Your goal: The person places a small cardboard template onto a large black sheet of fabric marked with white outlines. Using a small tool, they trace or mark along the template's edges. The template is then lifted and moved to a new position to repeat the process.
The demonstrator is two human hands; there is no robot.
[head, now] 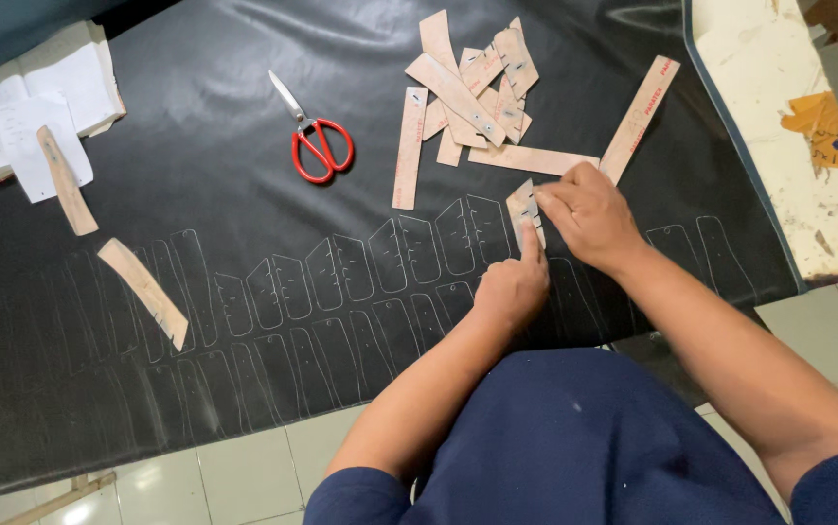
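A person in dark blue clothing leans over a large sheet of black leather-like material (244,175) spread on the floor. The left hand (511,287) presses its extended index finger down on a small tan cardboard pattern piece (524,207), the other fingers curled in. The right hand (589,214) sits at the piece's right edge with its fingers bunched together; whether it pinches a marking tool cannot be told. The pattern piece lies flat on the sheet, right of centre, just near of a loose pile of similar cardboard templates (472,92). Judging by the sheet, much of the tracing is done: two rows of pale outlines (321,282) run from the left edge up to the hands, with two more outlines (701,248) to the right. The far half of the sheet bears no outlines. Red-handled scissors (314,136) lie far and left of the pile, untouched. Two more cardboard strips (142,290) lie at the left, one resting on an open notebook (35,107) in the far left corner.
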